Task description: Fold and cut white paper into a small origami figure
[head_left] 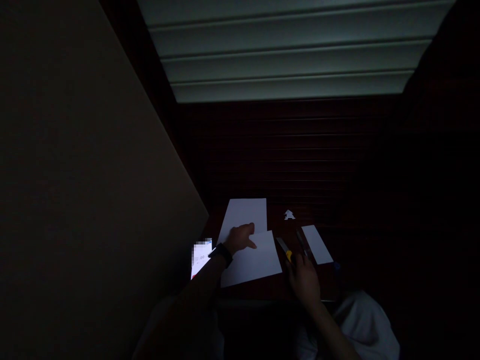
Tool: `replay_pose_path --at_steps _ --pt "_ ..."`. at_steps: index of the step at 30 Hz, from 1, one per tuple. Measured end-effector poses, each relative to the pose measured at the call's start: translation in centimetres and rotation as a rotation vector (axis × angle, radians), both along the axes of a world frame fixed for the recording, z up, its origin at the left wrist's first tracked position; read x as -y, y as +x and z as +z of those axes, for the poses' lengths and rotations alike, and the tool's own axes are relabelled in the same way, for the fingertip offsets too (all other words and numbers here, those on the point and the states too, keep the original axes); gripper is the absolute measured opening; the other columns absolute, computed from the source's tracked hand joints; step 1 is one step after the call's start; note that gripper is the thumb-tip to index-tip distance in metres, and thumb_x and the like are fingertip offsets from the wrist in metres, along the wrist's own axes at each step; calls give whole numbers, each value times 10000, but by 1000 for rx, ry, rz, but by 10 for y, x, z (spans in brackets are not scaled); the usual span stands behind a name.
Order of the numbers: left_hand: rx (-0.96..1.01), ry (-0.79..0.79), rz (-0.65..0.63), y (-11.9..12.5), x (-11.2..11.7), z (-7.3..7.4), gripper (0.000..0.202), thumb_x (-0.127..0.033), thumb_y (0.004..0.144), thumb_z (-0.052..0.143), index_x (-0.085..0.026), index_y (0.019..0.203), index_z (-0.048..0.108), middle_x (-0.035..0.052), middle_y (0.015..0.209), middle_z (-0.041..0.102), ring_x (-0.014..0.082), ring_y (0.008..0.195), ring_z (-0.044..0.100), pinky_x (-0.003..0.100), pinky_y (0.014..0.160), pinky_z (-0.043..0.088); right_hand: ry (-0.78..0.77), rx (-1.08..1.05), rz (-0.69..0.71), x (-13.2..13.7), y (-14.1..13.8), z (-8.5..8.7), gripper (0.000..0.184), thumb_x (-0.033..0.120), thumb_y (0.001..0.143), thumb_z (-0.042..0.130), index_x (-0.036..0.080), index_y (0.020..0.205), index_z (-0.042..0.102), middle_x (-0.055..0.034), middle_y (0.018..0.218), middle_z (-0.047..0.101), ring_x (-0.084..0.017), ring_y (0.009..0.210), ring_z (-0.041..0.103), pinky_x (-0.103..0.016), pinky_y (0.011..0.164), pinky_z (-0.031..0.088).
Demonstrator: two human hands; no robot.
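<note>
In dim light, my left hand (241, 238) lies over a white sheet of paper (251, 262), its thumb spread away from the fingers. It reaches the sheet's far edge, where a second sheet (247, 212) lies beyond and partly beneath. My right hand (305, 282) is at the table's near right, its fingers closed around the yellow handle of a utility knife (288, 254). The knife's blade points away and to the left, just right of the near sheet. A dark slim pen-like object (301, 242) lies beside the knife, close to my fingers.
Right of the pen-like object lies a narrow white paper strip (317, 244). A small folded paper piece (289, 215) sits farther back. A lit phone (201, 260) stands at the left, by the wall (112, 200). The dark table (258, 292) meets a slatted panel (270, 150) behind.
</note>
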State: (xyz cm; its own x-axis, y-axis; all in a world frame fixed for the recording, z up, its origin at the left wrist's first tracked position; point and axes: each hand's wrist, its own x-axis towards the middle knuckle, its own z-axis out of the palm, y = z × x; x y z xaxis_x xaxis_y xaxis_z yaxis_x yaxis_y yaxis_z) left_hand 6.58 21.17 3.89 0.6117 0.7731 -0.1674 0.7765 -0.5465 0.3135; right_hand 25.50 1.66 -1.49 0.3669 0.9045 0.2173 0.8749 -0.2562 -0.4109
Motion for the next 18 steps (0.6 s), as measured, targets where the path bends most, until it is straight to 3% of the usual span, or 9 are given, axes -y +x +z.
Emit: replay_pose_path --at_steps 5,12,16,18 --pt "67 21 -35 0 1 11 323 -367 686 706 -229 963 611 31 989 662 209 904 602 265 727 409 7 -76 -15 -1 4 0 230 331 891 430 188 1037 535 -107 978 597 -241 861 586 -313 730 414" --pt "78 46 -146 4 3 26 187 -334 814 565 -220 868 702 59 838 696 236 868 614 311 805 396 67 -263 -34 -4 11 -3 306 342 861 460 168 1101 535 -109 1010 630 -237 917 601 -314 787 437" --pt "87 31 -191 7 11 33 291 -242 874 452 -235 1091 646 78 971 687 245 948 599 347 891 370 166 -308 -43 -3 16 1 346 367 863 446 167 1134 523 -113 1070 616 -241 969 583 -335 826 439" --pt "142 -23 -133 9 16 37 364 -177 867 442 -273 1189 581 57 1090 654 227 1033 569 339 947 343 191 -276 -23 -2 18 3 332 351 869 439 167 1133 522 -118 1086 602 -248 993 566 -354 851 430"
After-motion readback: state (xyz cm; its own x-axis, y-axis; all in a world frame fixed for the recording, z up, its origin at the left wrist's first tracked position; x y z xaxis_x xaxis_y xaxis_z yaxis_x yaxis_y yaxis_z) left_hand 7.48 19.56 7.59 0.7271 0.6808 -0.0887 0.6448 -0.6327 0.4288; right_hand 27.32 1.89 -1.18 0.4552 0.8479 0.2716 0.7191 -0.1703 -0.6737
